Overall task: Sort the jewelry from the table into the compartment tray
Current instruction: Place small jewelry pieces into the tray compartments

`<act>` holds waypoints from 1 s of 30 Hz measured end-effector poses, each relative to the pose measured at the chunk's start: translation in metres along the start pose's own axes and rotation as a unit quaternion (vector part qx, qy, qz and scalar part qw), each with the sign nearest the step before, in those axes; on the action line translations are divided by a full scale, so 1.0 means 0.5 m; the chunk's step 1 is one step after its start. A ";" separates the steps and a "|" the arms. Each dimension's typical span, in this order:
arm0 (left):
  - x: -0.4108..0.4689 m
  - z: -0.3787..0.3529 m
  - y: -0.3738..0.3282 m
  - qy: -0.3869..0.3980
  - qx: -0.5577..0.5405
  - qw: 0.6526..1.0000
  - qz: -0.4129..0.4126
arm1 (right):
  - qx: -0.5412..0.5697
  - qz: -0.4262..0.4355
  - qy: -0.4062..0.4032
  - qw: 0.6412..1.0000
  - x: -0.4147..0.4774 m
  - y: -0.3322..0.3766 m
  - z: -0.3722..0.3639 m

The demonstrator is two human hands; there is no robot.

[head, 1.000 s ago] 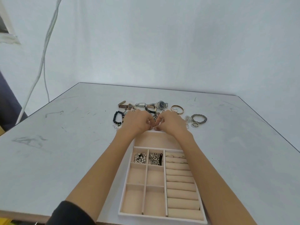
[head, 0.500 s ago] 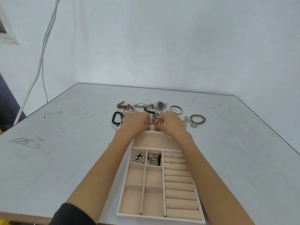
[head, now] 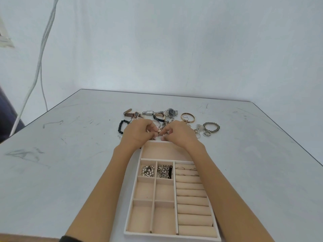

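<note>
A beige compartment tray (head: 176, 198) lies in front of me on the grey table (head: 70, 172). My left hand (head: 138, 132) and my right hand (head: 180, 133) meet just beyond its far edge, and the fingers of both pinch a small metal chain piece (head: 158, 134) between them. One tray cell holds a pearl cluster (head: 148, 171), the cell beside it a chain bundle (head: 164, 171). A few rings (head: 186, 168) sit in the ring rolls. Loose jewelry lies beyond my hands: watches (head: 170, 112), a gold bangle (head: 187, 117), a black bead bracelet (head: 122, 125), a grey bead bracelet (head: 211, 127).
Small silver rings (head: 206, 133) and a fan-shaped piece (head: 199, 127) lie right of my right hand. A brown-strap watch (head: 130, 114) is at the back left. White cables (head: 40, 62) hang along the wall at the left.
Both hands stay together at the tray's far edge, with only small finger movements on the chain piece. The view has shifted slightly.
</note>
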State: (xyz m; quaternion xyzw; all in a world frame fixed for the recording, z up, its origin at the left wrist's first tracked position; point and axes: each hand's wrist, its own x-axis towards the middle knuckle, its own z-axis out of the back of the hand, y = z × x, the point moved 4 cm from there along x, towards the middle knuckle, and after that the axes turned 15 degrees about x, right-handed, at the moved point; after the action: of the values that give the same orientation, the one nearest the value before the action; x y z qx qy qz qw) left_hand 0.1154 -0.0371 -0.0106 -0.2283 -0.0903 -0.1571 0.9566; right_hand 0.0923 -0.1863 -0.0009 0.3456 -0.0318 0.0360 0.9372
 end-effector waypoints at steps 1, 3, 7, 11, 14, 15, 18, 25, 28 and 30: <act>-0.003 0.005 0.004 -0.004 -0.010 1.000 0.003 | -0.002 0.003 -0.003 1.000 0.000 0.001 -0.002; -0.009 0.017 0.009 -0.011 -0.032 0.999 0.006 | -0.006 0.008 -0.007 1.000 0.001 0.005 -0.007; -0.018 0.031 0.012 -0.027 -0.075 0.997 0.005 | -0.001 0.012 0.005 1.000 0.009 0.004 -0.015; -0.023 0.033 0.014 -0.026 -0.093 0.995 0.003 | 0.025 -0.010 0.043 0.999 0.013 0.003 -0.020; -0.025 0.030 0.014 -0.018 -0.097 0.995 0.003 | 0.050 -0.013 0.048 0.998 0.014 -0.001 -0.015; -0.025 0.030 0.014 -0.018 -0.098 0.995 0.004 | 0.062 -0.012 0.042 0.997 0.013 -0.004 -0.012; -0.028 0.036 0.005 -0.026 -0.115 0.993 -0.001 | 0.094 0.002 0.012 0.996 0.010 -0.007 -0.002; -0.081 0.072 -0.037 -0.096 -0.192 0.976 -0.027 | 0.224 0.040 -0.079 0.971 -0.032 0.007 0.086; -0.126 0.080 -0.066 -0.103 -0.223 0.968 -0.044 | 0.272 0.051 -0.095 0.956 -0.083 0.011 0.117; -0.152 0.075 -0.079 -0.094 -0.245 0.964 -0.049 | 0.282 0.060 -0.100 0.952 -0.122 0.008 0.124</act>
State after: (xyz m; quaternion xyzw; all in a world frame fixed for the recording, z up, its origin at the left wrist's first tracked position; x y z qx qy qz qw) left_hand 0.0271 -0.0334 0.0201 -0.4651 -0.1499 -0.1990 0.8495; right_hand 0.0288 -0.2266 0.0437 0.5954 -0.1343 0.0650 0.7895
